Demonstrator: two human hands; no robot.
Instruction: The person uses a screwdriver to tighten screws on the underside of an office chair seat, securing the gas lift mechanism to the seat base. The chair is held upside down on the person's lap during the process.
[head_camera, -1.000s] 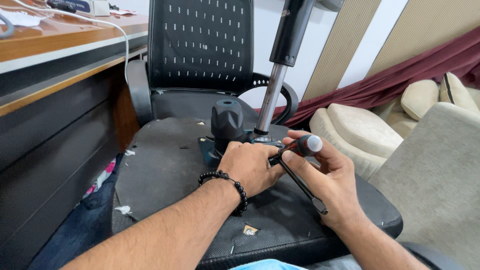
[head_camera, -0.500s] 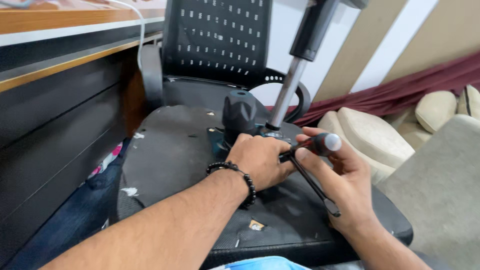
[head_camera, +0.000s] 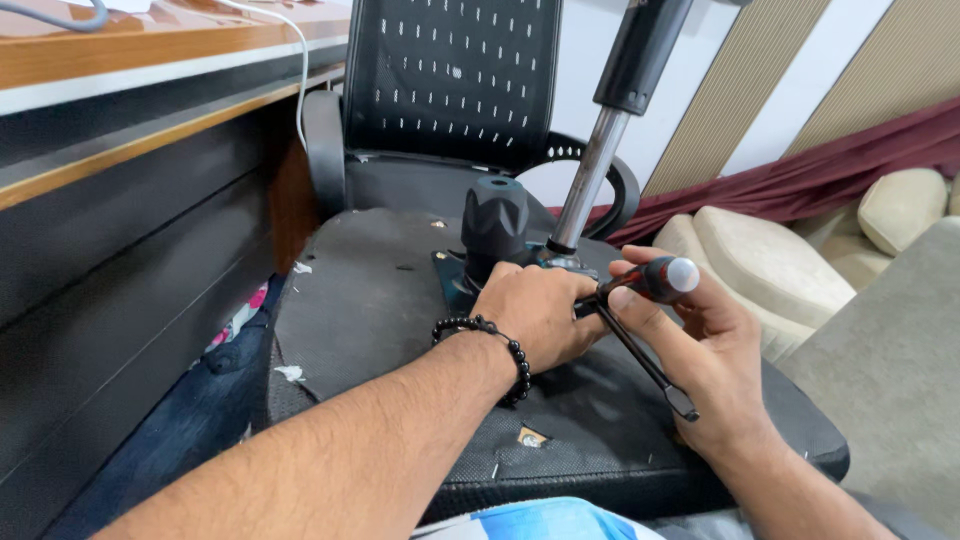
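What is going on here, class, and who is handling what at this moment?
A person is working on the underside of an upturned office chair seat, whose gas-lift column points upward. The left hand, with a black bead bracelet at its wrist, rests on the mechanism at the base of the column, beside a black knob. The right hand grips a screwdriver by its handle, aimed toward that mechanism. Another black chair stands behind, next to a wooden desk.

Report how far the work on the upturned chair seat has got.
Done: the seat lies underside up, gas cylinder sticking upward. In hand: the right hand holds a screwdriver at the mechanism, the left hand steadying its base. Left: the mechanism is still on the seat.
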